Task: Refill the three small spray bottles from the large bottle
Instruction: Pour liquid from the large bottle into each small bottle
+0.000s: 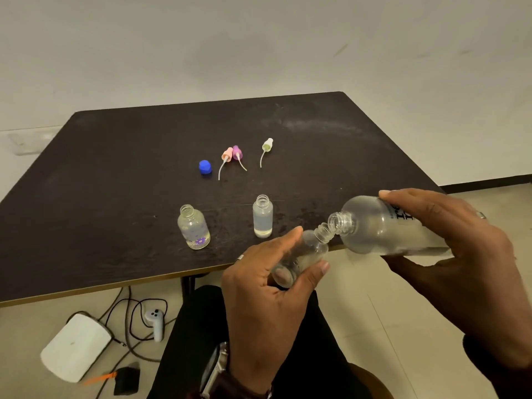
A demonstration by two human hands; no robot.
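Large bottle (385, 226) tilted, mouth touching small bottle (305, 251) past tabletop's (115, 174) near edge; right hand (449, 254) wrapped round large | left hand (270, 286) gripped small | two open bottles (193, 227) (262, 216) stood near that edge.

Dark tabletop (115, 168), brass-coloured trim along near edge, black leg underneath. Beige tiled floor (388, 326). White rounded box (75, 345) on floor at lower left, black cables (135, 318) looping beside it. White handheld controller (155, 322) among cables. Small black object (126, 381) with orange strip (99, 378) just beside, near bottom edge. Pale wall (259, 38) behind.
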